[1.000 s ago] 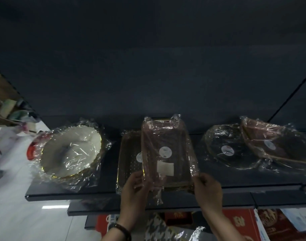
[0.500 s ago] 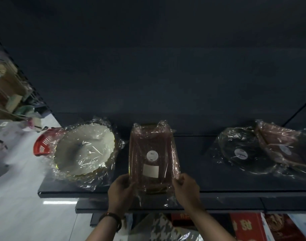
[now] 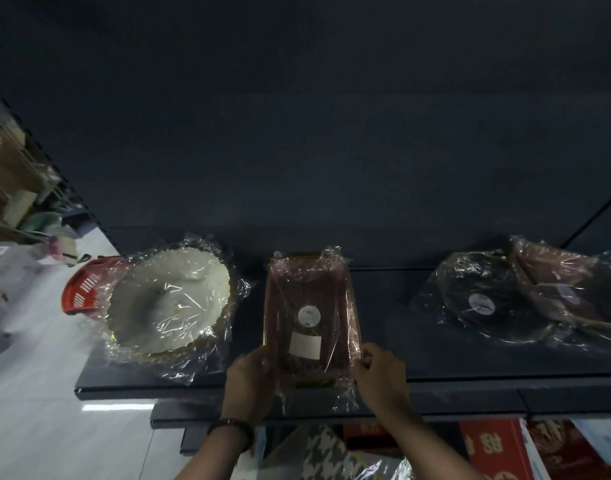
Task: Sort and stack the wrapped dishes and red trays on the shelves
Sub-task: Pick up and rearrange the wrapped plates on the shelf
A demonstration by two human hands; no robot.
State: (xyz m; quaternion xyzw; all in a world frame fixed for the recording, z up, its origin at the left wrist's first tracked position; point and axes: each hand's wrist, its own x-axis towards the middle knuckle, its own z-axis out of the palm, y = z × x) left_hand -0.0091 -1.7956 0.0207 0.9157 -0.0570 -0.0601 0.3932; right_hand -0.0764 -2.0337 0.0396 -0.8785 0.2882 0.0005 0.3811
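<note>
1. Red plastic basket (image 3: 84,292) at far left, behind the shelf's left end, partly hidden.
2. White round dish (image 3: 169,301) in clear wrap, gold rim, tilted on dark shelf (image 3: 470,358), touching basket side.
3. Left hand (image 3: 250,382), dark wristband, fingers curled on left near edge of wrapped red tray (image 3: 311,313).
4. Tray lying on shelf centre, round sticker and white label facing up.
5. Right hand (image 3: 380,379) gripping tray's right near corner.
6. Wrapped black round dish (image 3: 484,303) well right, overlapped by wrapped reddish dish (image 3: 567,285).
</note>
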